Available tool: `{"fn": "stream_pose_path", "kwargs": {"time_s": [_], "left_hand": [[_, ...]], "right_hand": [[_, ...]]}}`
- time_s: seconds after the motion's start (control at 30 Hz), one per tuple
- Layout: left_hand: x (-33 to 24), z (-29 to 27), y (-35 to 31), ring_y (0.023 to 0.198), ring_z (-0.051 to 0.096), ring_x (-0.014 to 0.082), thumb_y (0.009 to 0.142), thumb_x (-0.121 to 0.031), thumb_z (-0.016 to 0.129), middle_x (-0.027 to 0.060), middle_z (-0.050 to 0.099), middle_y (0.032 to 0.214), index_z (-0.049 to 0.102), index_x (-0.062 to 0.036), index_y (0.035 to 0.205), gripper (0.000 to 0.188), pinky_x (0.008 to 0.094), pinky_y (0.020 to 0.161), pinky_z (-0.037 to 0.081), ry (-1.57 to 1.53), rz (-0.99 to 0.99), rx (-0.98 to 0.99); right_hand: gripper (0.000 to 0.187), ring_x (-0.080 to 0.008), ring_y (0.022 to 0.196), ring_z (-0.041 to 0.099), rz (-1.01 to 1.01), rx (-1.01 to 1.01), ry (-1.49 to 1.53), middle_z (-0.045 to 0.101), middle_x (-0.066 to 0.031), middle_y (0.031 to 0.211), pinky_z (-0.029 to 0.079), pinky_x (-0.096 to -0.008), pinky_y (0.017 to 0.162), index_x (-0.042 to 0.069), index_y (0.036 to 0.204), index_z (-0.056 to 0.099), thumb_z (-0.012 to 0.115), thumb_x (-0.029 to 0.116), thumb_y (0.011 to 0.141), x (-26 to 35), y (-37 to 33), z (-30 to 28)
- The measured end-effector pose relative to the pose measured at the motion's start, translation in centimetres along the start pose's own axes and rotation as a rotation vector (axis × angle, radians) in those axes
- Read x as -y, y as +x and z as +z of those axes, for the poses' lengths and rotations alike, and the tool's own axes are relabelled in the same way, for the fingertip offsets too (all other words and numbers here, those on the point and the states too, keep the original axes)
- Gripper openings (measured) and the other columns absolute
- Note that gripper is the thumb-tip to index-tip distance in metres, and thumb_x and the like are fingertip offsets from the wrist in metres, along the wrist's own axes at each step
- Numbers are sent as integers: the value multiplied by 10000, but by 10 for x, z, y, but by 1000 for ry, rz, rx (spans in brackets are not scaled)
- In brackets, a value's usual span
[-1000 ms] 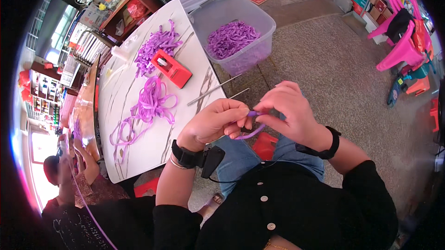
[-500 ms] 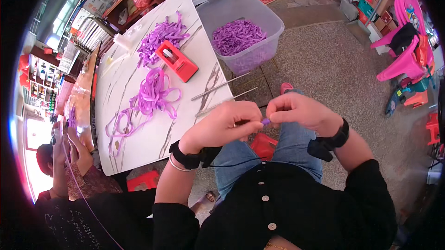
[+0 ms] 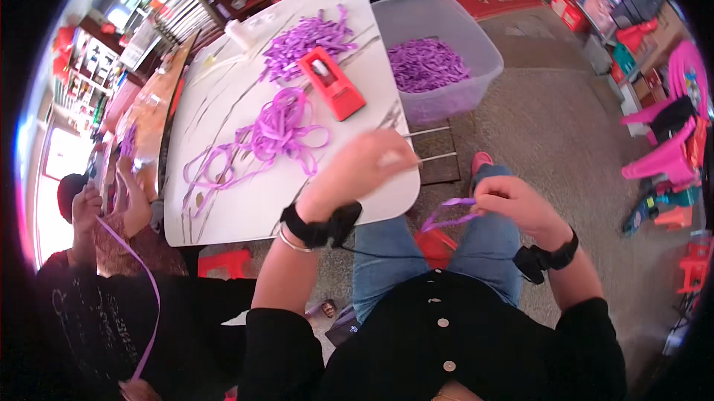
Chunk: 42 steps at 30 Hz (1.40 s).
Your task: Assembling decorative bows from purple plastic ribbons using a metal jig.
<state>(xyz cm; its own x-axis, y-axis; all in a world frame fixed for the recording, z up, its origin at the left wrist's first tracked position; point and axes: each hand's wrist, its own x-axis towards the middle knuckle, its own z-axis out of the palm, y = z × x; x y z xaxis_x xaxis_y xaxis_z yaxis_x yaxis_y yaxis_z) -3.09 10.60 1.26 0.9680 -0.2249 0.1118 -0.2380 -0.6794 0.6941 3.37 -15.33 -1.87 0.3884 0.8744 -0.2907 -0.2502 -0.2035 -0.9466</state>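
My right hand is closed above my right knee, pinching a purple ribbon. A loose loop of it hangs out to the left of the fingertips. My left hand is over the table's near right corner, apart from the right one, its fingers smeared by motion. Just beyond it, thin metal rods stick out past the table edge, partly hidden by the hand. On the white marbled table lie a tangle of purple ribbon, a red tape dispenser and a heap of short purple ribbon pieces.
A clear plastic tub of purple pieces stands beyond the table's right side. Pink chairs stand at the right. At the left, other people handle a long purple ribbon. A red stool is under the table.
My hands have parted: the left moved over the table corner, the right moved slightly right and down. A purple ribbon loop now shows at my right hand. The whole view has shifted.
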Motion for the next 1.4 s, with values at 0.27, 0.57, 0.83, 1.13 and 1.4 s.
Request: {"fn": "stream_pose_path", "kwargs": {"time_s": [0.27, 0.57, 0.83, 1.13, 1.4], "left_hand": [[81, -56, -17, 876, 532, 325, 806, -178, 529, 156, 553, 932, 457, -42, 1085, 319, 359, 755, 428, 892, 101, -424], [154, -47, -71, 1191, 337, 354, 803, -345, 478, 211, 394, 1244, 395, -54, 1212, 509, 459, 958, 289, 755, -560, -113], [80, -67, -85, 1103, 428, 323, 754, -283, 575, 170, 482, 1159, 519, -34, 1082, 416, 422, 895, 352, 823, -723, -201], [40, 8, 24, 711, 585, 170, 766, -118, 589, 81, 607, 778, 622, -35, 907, 167, 277, 606, 450, 38, -119, -295], [62, 42, 59, 632, 586, 235, 731, -197, 611, 125, 613, 701, 654, -36, 794, 178, 311, 597, 455, 92, -220, -173]], "right_hand": [[116, -80, 714, 497, -93, -299, -73, 547, -10, 734, 387, -213, 672, 18, 763, 545, 515, 114, 820, -11, -8, -23], [147, -74, 699, 502, -128, -392, -137, 544, -5, 715, 385, -211, 677, 32, 778, 540, 496, 156, 844, -1, 7, -40], [134, -68, 712, 507, -210, -566, -109, 541, 12, 712, 388, -200, 665, 27, 843, 564, 518, 152, 845, -33, 74, -56], [138, -73, 774, 541, -292, -345, 186, 594, -13, 800, 407, -210, 742, 29, 895, 577, 537, 150, 844, -73, 119, -26], [152, -82, 776, 554, -349, -438, 302, 596, -19, 817, 423, -221, 715, 39, 885, 552, 530, 187, 856, -88, 123, 0]]}}
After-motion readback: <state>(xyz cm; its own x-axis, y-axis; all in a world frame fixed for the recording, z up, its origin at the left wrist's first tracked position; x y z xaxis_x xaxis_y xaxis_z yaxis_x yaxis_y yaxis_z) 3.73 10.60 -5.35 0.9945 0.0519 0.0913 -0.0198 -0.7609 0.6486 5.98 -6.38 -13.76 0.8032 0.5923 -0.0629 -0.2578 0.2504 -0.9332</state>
